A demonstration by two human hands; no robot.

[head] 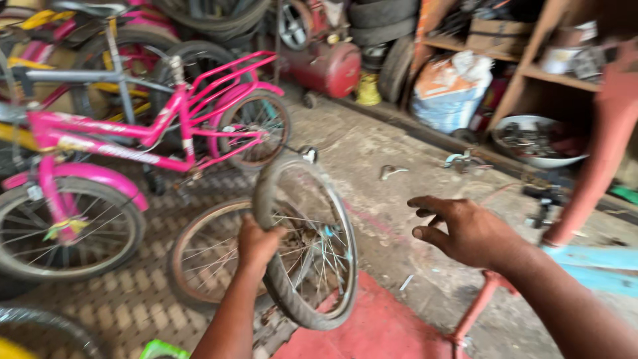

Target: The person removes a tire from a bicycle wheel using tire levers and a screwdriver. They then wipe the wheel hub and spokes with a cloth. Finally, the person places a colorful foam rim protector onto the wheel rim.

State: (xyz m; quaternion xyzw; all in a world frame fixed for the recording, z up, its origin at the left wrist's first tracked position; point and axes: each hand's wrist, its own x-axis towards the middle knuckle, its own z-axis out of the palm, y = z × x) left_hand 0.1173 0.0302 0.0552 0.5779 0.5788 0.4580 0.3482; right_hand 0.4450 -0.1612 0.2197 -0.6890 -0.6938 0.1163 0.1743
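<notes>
Bicycle wheel (pixel 312 246) gripped upright on the workshop floor.

Its tyre is clasped at the upper left by the left hand (pixel 258 242); the right hand (pixel 465 229) is held open and empty beside it. A bare rim (pixel 199 256) is seen just behind, a pink bicycle (pixel 133 136) beyond.

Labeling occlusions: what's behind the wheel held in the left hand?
Behind the upright tyred wheel in the left hand leans a rusty bare-rim wheel on the floor; its right part and hub are covered.
</notes>
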